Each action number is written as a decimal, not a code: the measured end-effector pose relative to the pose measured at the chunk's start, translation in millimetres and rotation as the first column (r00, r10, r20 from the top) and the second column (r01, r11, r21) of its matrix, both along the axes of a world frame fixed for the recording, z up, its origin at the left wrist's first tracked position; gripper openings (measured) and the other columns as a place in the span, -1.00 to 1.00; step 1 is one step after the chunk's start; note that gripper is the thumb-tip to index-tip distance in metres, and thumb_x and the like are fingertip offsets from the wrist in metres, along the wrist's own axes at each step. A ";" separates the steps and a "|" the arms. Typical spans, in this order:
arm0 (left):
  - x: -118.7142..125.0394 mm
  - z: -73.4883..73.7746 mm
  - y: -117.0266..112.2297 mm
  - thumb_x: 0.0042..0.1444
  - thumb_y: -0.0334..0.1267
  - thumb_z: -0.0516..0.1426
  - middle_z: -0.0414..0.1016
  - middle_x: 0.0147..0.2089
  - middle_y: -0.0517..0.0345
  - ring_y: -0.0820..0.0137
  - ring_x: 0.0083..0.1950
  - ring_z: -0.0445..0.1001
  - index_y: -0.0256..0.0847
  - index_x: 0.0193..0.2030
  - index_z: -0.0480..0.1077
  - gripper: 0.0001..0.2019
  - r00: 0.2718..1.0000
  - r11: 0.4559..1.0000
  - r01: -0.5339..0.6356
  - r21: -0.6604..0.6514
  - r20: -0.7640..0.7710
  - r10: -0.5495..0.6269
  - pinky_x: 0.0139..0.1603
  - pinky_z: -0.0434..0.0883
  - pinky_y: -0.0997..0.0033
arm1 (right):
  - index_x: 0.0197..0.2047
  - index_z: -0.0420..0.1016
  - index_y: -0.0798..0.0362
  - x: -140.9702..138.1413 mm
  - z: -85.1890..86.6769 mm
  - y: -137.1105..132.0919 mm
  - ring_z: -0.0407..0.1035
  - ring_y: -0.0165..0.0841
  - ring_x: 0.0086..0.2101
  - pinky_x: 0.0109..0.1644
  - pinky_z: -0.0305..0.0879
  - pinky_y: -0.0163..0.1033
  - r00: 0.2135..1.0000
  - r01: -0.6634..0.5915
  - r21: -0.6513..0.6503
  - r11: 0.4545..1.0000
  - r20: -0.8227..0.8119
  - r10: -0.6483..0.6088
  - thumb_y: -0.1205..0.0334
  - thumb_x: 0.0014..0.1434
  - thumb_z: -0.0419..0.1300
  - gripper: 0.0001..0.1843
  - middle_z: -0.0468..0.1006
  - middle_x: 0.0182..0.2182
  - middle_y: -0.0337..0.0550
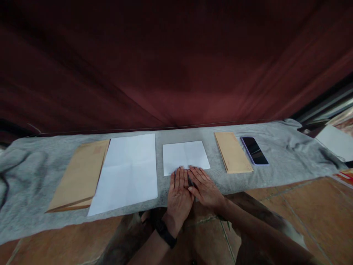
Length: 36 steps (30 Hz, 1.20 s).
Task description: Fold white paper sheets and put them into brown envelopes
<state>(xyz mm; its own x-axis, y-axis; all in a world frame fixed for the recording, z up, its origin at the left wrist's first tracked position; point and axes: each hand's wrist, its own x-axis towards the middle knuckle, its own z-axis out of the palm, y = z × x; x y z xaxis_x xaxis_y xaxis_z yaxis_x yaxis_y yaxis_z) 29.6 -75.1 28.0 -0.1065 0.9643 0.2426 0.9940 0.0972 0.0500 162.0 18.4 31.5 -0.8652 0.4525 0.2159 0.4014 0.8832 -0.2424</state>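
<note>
As my left hand (180, 197) and right hand (206, 190) lie flat, clamping nothing, at the small paper (185, 155)'s near edge, I'd call it light, easily creased, best held by far corners.

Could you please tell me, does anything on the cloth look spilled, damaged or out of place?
Nothing looks spilled or damaged. Only the cloth looks untidy: it is rumpled toward both ends, while it lies flatter around the large white sheet.
</note>
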 end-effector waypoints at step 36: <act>-22.3 14.3 -10.3 0.24 0.11 0.09 0.08 0.47 -0.39 -0.06 0.50 0.07 -0.43 0.41 0.15 -0.24 0.987 0.994 -0.088 -0.058 0.133 0.095 0.42 0.16 -0.12 | 0.40 0.17 0.26 42.3 0.5 20.4 0.10 -0.05 0.34 0.38 0.11 0.14 0.988 0.156 0.050 0.986 -0.027 -0.155 0.11 0.41 -0.01 -0.40 0.20 0.37 0.20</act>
<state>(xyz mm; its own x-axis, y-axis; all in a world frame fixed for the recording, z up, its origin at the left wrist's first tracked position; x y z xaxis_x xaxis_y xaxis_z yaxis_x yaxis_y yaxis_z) 7.3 -85.4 42.3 -0.2234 0.9599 0.1696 0.9652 0.1936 0.1758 204.4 38.8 32.0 -0.7797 0.5691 0.2613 0.5299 0.8219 -0.2090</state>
